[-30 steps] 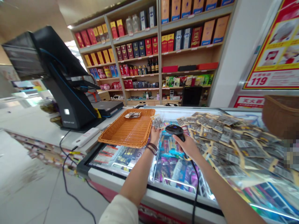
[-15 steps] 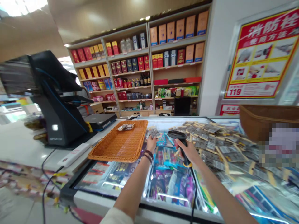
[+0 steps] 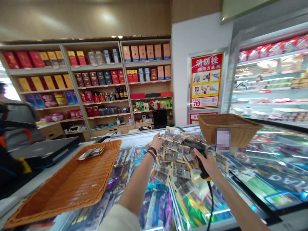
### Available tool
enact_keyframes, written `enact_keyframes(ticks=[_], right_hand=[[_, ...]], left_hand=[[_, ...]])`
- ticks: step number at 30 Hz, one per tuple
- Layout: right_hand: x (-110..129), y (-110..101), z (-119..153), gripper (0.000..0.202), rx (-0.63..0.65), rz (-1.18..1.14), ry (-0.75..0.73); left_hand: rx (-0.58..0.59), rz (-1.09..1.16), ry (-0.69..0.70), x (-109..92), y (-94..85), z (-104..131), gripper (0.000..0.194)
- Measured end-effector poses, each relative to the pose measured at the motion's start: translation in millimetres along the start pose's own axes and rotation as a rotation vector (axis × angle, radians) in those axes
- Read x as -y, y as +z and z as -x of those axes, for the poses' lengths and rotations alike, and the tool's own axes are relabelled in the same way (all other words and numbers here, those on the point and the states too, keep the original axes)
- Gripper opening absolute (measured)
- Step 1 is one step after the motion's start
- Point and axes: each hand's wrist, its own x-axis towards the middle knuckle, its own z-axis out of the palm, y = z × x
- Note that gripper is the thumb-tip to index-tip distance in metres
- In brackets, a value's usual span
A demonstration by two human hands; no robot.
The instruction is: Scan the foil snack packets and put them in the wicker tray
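Observation:
My left hand (image 3: 157,141), with a beaded bracelet (image 3: 151,152) on its wrist, is at the far left edge of a pile of small clear packets (image 3: 178,154). Its fingers look curled; what they hold, if anything, is hidden. My right hand (image 3: 208,163) is wrapped round the handle of a black barcode scanner (image 3: 196,146), whose head lies over the pile and points left. A black cable runs down from the scanner's grip. On the left, an orange woven tray (image 3: 72,179) holds a few similar packets (image 3: 91,153) near its far end.
Under the pile is a glass-topped freezer with colourful wrapped goods (image 3: 154,205). A brown wicker basket (image 3: 228,128) stands behind right. A flat black device (image 3: 48,150) lies beyond the tray. Shelves of boxes (image 3: 101,78) line the back wall; a person (image 3: 19,125) is at far left.
The view has turned right. My left hand, which had a packet at its fingers beside the tray, has moved right to the pile. The scanner has also moved right, over the packets.

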Motion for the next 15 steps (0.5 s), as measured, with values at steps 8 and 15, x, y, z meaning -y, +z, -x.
enact_keyframes(ticks=[8, 15], right_hand=[[-0.7, 26.6, 6.6, 0.064, 0.060, 0.058, -0.029], [5.1, 141.1, 30.2, 0.069, 0.331, -0.126, -0.033]], left_hand=[[-0.220, -0.423, 0.038, -18.9, -106.9, 12.7, 0.054], [-0.370, -1.025, -0.064, -45.8, -279.0, 43.0, 0.053]])
